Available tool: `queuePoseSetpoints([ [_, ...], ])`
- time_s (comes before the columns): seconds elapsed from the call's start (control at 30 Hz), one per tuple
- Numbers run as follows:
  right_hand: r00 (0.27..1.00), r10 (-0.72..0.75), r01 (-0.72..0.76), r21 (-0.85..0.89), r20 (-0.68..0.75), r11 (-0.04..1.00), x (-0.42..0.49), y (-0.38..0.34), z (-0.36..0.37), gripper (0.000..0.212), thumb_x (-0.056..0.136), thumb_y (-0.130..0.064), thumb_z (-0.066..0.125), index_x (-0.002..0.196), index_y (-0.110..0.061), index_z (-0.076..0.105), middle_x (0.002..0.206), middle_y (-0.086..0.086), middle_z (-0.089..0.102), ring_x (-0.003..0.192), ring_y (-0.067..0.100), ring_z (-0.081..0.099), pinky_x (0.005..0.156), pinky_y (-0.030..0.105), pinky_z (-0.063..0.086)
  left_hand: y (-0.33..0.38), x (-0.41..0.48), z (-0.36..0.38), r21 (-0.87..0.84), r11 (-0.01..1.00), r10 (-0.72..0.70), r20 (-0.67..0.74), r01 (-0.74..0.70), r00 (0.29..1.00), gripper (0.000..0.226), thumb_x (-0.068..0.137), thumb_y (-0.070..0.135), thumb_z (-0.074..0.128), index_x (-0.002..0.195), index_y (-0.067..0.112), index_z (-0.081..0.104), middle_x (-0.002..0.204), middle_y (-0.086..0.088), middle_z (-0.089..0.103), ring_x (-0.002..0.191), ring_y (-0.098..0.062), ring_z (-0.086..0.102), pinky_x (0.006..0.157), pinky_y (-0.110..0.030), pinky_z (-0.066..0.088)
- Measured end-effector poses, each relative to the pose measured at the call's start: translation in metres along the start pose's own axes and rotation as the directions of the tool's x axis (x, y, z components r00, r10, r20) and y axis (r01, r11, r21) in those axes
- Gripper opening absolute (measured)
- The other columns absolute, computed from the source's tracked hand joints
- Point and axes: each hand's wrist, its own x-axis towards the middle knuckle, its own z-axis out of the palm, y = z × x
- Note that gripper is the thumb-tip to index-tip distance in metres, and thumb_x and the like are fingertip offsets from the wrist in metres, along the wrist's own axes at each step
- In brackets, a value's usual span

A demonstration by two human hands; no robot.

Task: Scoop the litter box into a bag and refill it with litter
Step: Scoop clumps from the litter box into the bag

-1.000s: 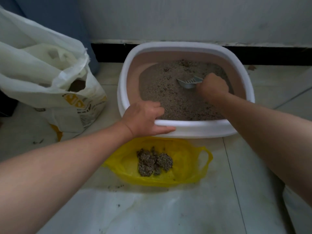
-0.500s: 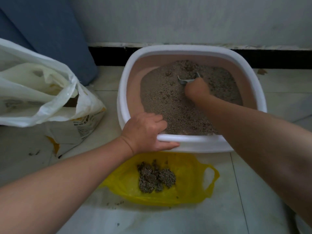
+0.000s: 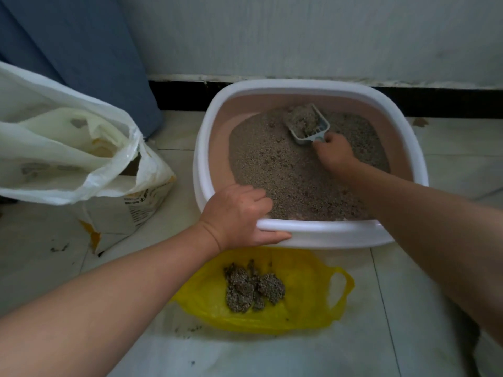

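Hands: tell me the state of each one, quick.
Left hand: closed, gripping the litter box at its near rim.
Right hand: closed, holding the scoop by its handle.

We see the pale tile floor [image 3: 35,229] w/ the litter box [image 3: 326,229], yellow bag [image 3: 304,268] & white sack [image 3: 68,159] on it.
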Motion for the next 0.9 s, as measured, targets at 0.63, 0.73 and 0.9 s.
queuePoseSetpoints([
  [0.63, 0.953, 0.21, -0.11, -0.395, 0.22, 0.912, -0.043, -0.049, -0.006, 0.013, 0.1, -0.013, 0.045, 0.105, -0.002, 0.05, 0.066, 0.011, 0.053, 0.05, 0.019, 0.045, 0.046, 0.026, 0.036, 0.0, 0.0, 0.0, 0.027, 1.0, 0.001, 0.007, -0.001, 1.0, 0.058, 0.08, 0.073, 0.063, 0.061, 0.019, 0.051, 0.062, 0.001, 0.049, 0.054, -0.02, 0.047, 0.053, -0.028, 0.028],
  [0.73, 0.944, 0.191, -0.085, -0.362, 0.268, 0.928, -0.03, -0.058, 0.006, 0.018, 0.102, -0.01, 0.039, 0.091, -0.004, 0.052, 0.07, 0.008, 0.047, 0.054, 0.017, 0.041, 0.044, 0.027, 0.037, 0.001, 0.0, 0.0, 0.014, 1.0, 0.002, -0.007, -0.002, 1.0, 0.058, 0.081, 0.072, 0.064, 0.06, 0.019, 0.051, 0.061, 0.001, 0.049, 0.054, -0.02, 0.047, 0.052, -0.029, 0.03],
  [0.9, 0.938, 0.121, -0.033, -0.263, 0.325, 0.964, -0.009, -0.068, 0.028, 0.043, 0.1, -0.002, 0.035, 0.142, 0.008, 0.042, 0.09, 0.014, 0.053, 0.062, 0.015, 0.036, 0.03, 0.008, 0.033, 0.0, -0.001, 0.0, 0.008, 1.0, -0.006, -0.025, 0.006, 1.0, 0.059, 0.081, 0.073, 0.063, 0.06, 0.019, 0.051, 0.061, 0.001, 0.048, 0.054, -0.02, 0.046, 0.053, -0.029, 0.03],
])
